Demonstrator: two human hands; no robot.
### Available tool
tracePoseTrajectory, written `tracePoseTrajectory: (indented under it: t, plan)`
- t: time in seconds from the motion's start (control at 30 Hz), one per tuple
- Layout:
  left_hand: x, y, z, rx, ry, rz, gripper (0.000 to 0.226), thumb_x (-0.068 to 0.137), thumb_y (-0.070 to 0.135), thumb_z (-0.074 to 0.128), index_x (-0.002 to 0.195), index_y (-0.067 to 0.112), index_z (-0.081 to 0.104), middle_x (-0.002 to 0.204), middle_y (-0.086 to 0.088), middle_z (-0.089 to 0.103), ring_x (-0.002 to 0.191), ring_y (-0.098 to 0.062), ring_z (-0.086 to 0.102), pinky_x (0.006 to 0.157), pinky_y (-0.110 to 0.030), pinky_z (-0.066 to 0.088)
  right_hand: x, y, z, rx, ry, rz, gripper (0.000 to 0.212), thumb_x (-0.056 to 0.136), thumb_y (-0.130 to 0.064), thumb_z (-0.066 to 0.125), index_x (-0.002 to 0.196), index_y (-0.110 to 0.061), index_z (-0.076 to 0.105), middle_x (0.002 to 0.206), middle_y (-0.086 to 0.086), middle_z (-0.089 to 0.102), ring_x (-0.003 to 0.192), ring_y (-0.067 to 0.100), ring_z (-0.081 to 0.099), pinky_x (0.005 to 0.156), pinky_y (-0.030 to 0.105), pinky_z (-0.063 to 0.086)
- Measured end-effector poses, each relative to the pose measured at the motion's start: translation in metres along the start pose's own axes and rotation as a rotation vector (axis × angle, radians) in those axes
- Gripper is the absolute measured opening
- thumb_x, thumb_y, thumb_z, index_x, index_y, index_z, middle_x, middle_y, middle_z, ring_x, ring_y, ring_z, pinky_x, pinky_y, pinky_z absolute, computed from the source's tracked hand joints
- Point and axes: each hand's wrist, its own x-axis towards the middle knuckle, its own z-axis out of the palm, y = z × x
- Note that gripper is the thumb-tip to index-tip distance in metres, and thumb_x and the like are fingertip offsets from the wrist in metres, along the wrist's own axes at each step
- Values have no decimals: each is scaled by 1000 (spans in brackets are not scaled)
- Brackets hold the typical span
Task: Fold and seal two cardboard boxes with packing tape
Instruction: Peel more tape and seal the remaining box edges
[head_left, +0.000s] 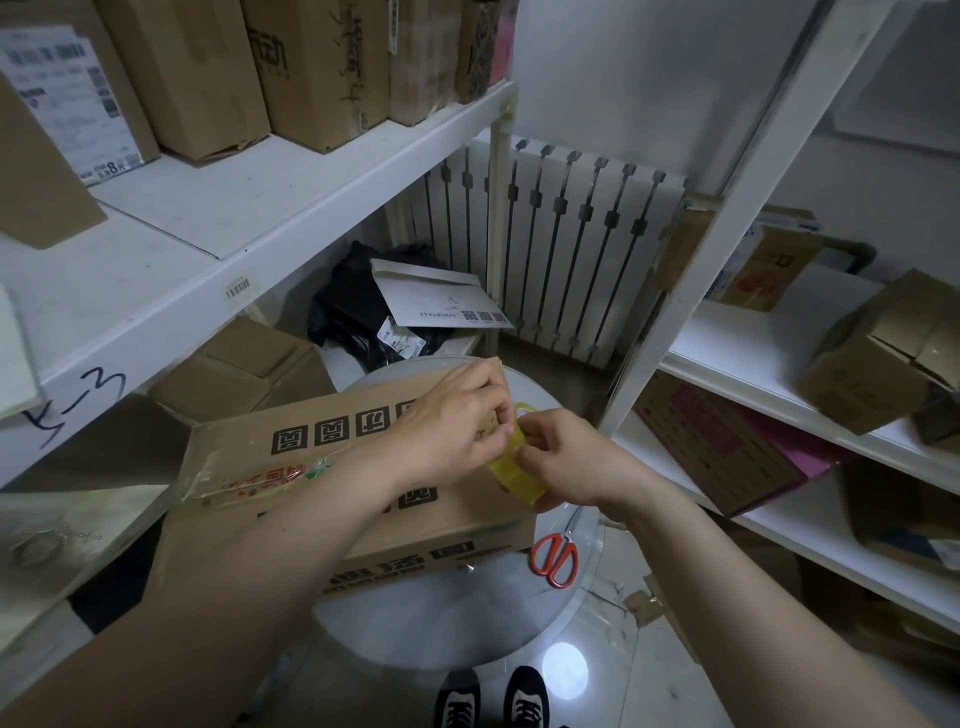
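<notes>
— Cardboard first: how many boxes on the work surface?
— One cardboard box (363, 467), lying flat on the round table (441, 629). It has black printed characters on top and an old clear tape strip across its left end. More cartons stand on the upper left shelf (311, 171), but they overlap, so the exact count is unclear.
— Tape?
— One tape roll (519, 473), yellowish and clear, held over the box's right end between both hands.
— Hands, fingers?
— Two hands. The left hand (457, 415) reaches across the box top, thumb and fingertips pinched together at the roll's upper rim. The right hand (571, 457) grips the roll from the right, fingers curled round it.
— Tools?
— One pair of scissors (553, 558), red handles, lying on the table just beside the box's near right corner, apart from both hands.
— Rest, quick?
— Two black shoes (493, 699) with white laces at the bottom edge. One white radiator (561, 249) at the back wall. One white envelope (441, 301) resting on a black bag (348, 312) behind the table. One brown carton (878, 358) with loose flaps on the right shelving (753, 364).
</notes>
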Motion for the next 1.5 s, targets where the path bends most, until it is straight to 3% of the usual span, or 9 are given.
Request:
tracePoseTrajectory:
  t: [0.2,0.43,0.63,0.8,0.9,1.1,1.23,1.4,1.5]
  plan:
    - [1,7,11,74,90,69,16,87,26,40,83,13,47,95,-4,45,89,-9,33,79,-17,26,-1,-3,-8,100,-31,-17,19,99,-10,50,112,-6,64,108,18,63,98,37,64,67,41,62]
    - [3,6,10,95,101,28,8,90,18,46,84,13,44,86,1,42,77,-12,36,67,-18,24,11,2,-8,85,127,52,24,98,-25,57,114,-9,65,102,11,64,94,31,63,76,49,60]
    - [7,10,5,65,134,-56,18,90,11,57,88,17,40,78,5,43,67,-17,39,59,-24,21,8,0,-11,-28,212,-22,19,95,-37,59,95,-19,68,90,1,66,82,17,59,67,32,51]
    - [5,8,4,-238,74,-164,31,93,14,59,111,29,39,89,14,54,85,-1,55,71,-15,47,0,9,-20,36,74,-35,17,90,-14,61,106,-19,65,94,7,64,79,14,56,64,27,45]
    - [6,6,2,-355,30,-202,32,89,11,65,111,29,49,91,9,58,83,-3,56,73,-22,52,-3,14,-22,24,66,-75,22,92,-12,60,112,-21,63,94,1,63,79,11,55,65,22,43]
    - [9,10,1,-219,44,-175,35,93,8,55,123,21,42,88,11,50,82,-1,49,74,-23,41,-1,22,-23,-190,150,-121,10,93,-36,62,102,-31,62,92,-1,66,89,19,61,85,47,53]
    - [10,14,3,-86,44,-146,37,97,10,49,130,19,37,88,15,41,84,2,44,70,-18,29,0,18,-21,-244,217,-117,16,94,-40,59,99,-25,62,88,1,64,85,20,60,79,45,53]
    - [10,18,1,-60,5,-169,44,97,8,47,138,16,32,93,8,35,85,-6,37,78,-20,30,5,12,-15,-379,288,-72,20,94,-43,56,94,-24,60,81,-2,59,81,19,56,69,35,47]
    - [11,24,-3,-64,-45,-171,47,97,8,46,140,17,27,88,10,37,80,-6,42,70,-16,30,9,12,-12,-467,357,-33,23,95,-46,53,100,-24,57,83,-3,57,82,20,55,65,32,42]
